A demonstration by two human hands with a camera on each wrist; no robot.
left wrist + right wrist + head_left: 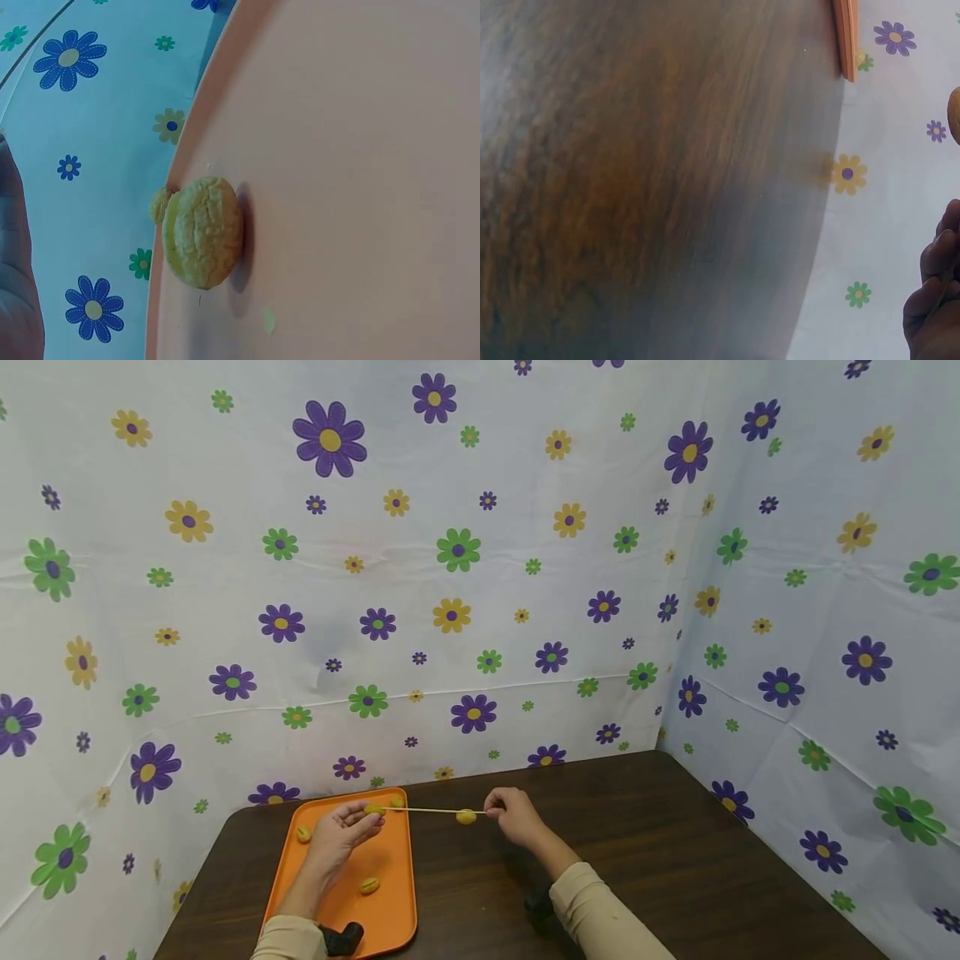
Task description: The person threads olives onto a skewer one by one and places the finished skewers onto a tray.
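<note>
A thin pale skewer (427,811) lies level between my two hands in the head view. My left hand (337,839), over the tray, pinches a small cream puff (373,810) at the skewer's left end. My right hand (513,814) grips the other end with its fingertips. Close to those fingers a second cream puff (466,817) sits on the skewer. In the left wrist view a split cream puff (206,232) with yellow filling rests on the tray; just part of my left hand (15,262) shows. Curled fingers of my right hand (937,289) appear in the right wrist view.
The orange tray (393,910) stands on the left of the dark wooden table (600,827). More cream puffs lie on it, one at the left edge (303,834), one nearer me (369,886). A flowered cloth (510,685) hangs behind and to the right.
</note>
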